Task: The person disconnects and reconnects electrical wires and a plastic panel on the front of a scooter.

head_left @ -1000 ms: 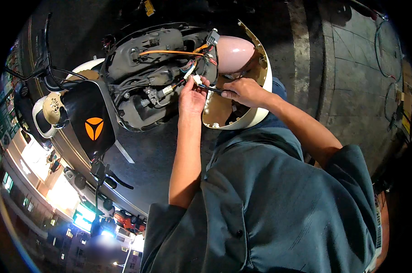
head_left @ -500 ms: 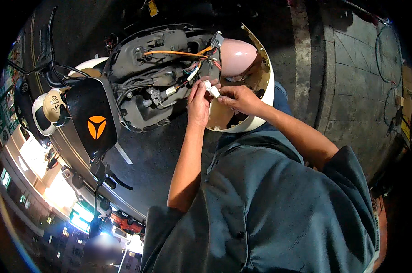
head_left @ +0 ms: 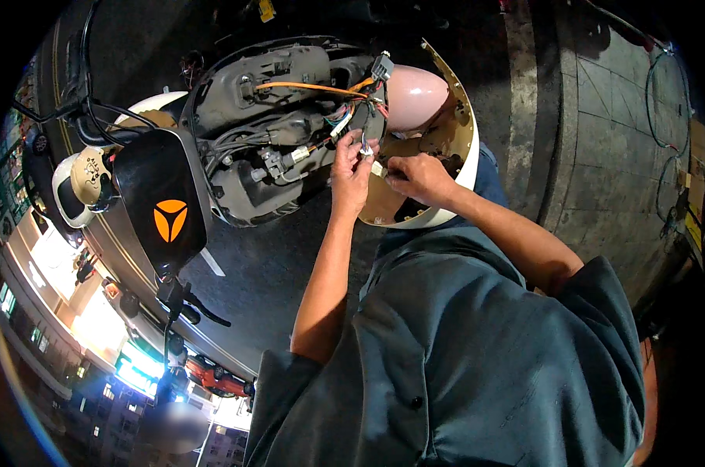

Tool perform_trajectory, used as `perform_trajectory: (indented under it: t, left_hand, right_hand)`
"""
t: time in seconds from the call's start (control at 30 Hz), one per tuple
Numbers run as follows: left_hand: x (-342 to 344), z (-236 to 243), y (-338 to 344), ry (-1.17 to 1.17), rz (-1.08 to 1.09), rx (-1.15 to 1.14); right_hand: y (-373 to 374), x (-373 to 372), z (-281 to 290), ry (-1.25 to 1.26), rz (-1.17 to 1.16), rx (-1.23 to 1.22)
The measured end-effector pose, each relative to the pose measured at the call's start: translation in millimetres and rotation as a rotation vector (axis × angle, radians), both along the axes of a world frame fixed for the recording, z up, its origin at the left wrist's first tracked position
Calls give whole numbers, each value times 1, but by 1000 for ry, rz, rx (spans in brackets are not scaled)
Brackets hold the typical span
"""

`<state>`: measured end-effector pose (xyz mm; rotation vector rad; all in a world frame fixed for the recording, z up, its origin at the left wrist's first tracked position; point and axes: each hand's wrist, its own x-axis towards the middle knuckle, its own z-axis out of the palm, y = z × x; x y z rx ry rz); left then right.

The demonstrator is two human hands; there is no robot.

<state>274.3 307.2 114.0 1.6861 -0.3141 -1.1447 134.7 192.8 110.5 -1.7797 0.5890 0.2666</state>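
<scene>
My left hand [head_left: 351, 177] is closed, thumb and fingers pinching a white wire connector [head_left: 366, 152] that has thin wires running up from it. Just to its right, my right hand [head_left: 424, 180] is closed on a second white connector piece [head_left: 378, 169]. The two pieces are very close; whether they touch I cannot tell. Both hands are over the opened rear of a scooter, at the edge of a cream body shell [head_left: 469, 144]. Beyond my left hand lies a bundle of coloured wires [head_left: 339, 123], near a grey plug [head_left: 382, 68].
An orange cable [head_left: 313, 87] crosses the dusty dark scooter body [head_left: 263, 86]. A pink rounded part [head_left: 416, 97] stands inside the shell. To the left are the black front panel [head_left: 166, 194] and a brake lever [head_left: 208, 311]. Paving [head_left: 617, 156] with a hose [head_left: 650, 93] lies right.
The white pieces have turned between my fingers, and wires now show above the left one. My right hand has shifted slightly right and down. The whole view has shifted a little.
</scene>
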Motion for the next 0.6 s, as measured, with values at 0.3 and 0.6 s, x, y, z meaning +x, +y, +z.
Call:
perform_trajectory:
  t: [0.3, 0.6]
  left_hand:
    - [4, 4, 1, 211, 65, 11]
    - [19, 9, -2, 678, 234, -95]
  right_hand:
    - [2, 1, -1, -9, -33, -18]
    - [-7, 4, 13, -53, -190, 169]
